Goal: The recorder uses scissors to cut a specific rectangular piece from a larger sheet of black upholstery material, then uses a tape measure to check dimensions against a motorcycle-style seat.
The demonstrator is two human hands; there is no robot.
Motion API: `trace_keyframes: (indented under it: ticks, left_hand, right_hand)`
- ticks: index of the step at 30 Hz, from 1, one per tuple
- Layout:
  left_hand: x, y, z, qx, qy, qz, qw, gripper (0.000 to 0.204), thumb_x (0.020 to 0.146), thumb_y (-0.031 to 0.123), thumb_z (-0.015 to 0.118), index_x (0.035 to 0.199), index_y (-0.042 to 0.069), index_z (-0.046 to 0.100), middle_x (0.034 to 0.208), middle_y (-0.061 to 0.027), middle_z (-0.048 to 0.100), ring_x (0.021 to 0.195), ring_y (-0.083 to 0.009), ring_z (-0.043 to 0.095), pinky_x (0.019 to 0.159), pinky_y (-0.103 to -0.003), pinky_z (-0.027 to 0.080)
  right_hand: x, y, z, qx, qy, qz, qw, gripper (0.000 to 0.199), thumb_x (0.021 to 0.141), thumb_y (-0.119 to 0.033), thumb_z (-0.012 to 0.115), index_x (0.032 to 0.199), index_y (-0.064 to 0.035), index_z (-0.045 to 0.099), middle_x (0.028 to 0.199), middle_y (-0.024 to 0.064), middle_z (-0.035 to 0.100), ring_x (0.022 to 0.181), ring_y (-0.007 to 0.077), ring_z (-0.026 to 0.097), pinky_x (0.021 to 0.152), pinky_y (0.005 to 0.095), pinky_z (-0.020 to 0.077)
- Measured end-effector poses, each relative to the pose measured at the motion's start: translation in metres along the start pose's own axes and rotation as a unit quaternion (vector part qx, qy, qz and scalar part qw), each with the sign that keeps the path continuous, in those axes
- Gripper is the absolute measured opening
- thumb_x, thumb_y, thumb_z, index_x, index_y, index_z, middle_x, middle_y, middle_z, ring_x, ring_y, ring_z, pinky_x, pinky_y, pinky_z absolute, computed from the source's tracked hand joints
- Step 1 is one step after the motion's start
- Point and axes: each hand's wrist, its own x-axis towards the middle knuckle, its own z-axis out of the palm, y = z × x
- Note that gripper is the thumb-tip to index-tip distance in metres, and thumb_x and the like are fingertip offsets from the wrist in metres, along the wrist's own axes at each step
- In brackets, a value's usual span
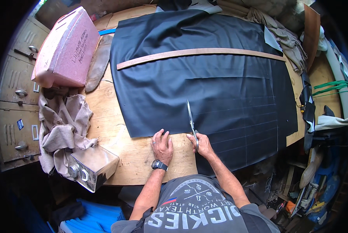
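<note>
A large sheet of smooth black material (154, 93) that looks like vinyl or leather covers most of the wooden table (137, 159). Thin pale lines form long rows across its right part. My right hand (204, 146) grips the handles of metal scissors (190, 115) at the sheet's near side; their blades point away from me over the black surface. The near edge steps there, with the right part hanging closer to me. Fingers spread, my left hand (162, 146) lies flat by the near edge, holding nothing, left of the scissors.
Across the sheet's far half lies a long wooden strip (201, 52). At left are a pink foam block (71, 50), a crumpled beige cloth (61, 128), a metal can (94, 163) at the table edge, and metal lockers (18, 81). Green cord (333, 87) hangs at right.
</note>
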Motion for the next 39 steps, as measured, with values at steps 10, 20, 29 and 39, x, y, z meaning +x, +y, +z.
trace_keyframes:
  ticks: [10, 20, 29, 39]
  left_hand:
    - [0.003, 0.003, -0.004, 0.011, -0.002, -0.007, 1.0, 0.045, 0.086, 0.011, 0.066, 0.13, 0.007, 0.061, 0.135, -0.0095, 0.054, 0.128, -0.0299, 0.047, 0.106, -0.047, 0.038]
    - [0.004, 0.004, -0.003, 0.007, -0.009, -0.009, 1.0, 0.044, 0.086, 0.012, 0.065, 0.129, 0.006, 0.061, 0.134, -0.0099, 0.054, 0.129, -0.0296, 0.046, 0.107, -0.047, 0.037]
    - [0.003, 0.003, -0.005, 0.001, -0.003, -0.016, 1.0, 0.043, 0.085, 0.009, 0.066, 0.128, 0.006, 0.062, 0.134, -0.0111, 0.055, 0.129, -0.031, 0.047, 0.107, -0.047, 0.036]
    - [0.003, 0.003, -0.004, 0.012, -0.01, -0.013, 1.0, 0.043, 0.086, 0.013, 0.066, 0.129, 0.007, 0.062, 0.136, -0.009, 0.053, 0.129, -0.0293, 0.046, 0.106, -0.047, 0.037]
  right_hand:
    - [0.037, -0.022, -0.008, -0.008, 0.026, -0.041, 0.999, 0.058, 0.09, -0.055, 0.068, 0.071, -0.0015, 0.059, 0.058, 0.0049, 0.057, 0.049, 0.0129, 0.058, 0.048, 0.0289, 0.0474]
    - [0.067, -0.052, -0.007, 0.047, 0.044, -0.035, 0.997, 0.061, 0.09, -0.06, 0.067, 0.067, -0.0044, 0.054, 0.057, 0.004, 0.056, 0.048, 0.0128, 0.057, 0.047, 0.0281, 0.0467]
    - [0.06, -0.065, 0.0, 0.014, 0.063, -0.078, 0.995, 0.06, 0.089, -0.059, 0.068, 0.066, -0.0057, 0.055, 0.056, 0.0034, 0.057, 0.047, 0.0118, 0.058, 0.045, 0.0272, 0.0459]
    - [0.077, -0.08, -0.006, 0.016, 0.078, -0.056, 0.995, 0.062, 0.088, -0.061, 0.068, 0.062, -0.0068, 0.053, 0.056, 0.0032, 0.056, 0.046, 0.0114, 0.057, 0.045, 0.0271, 0.0474]
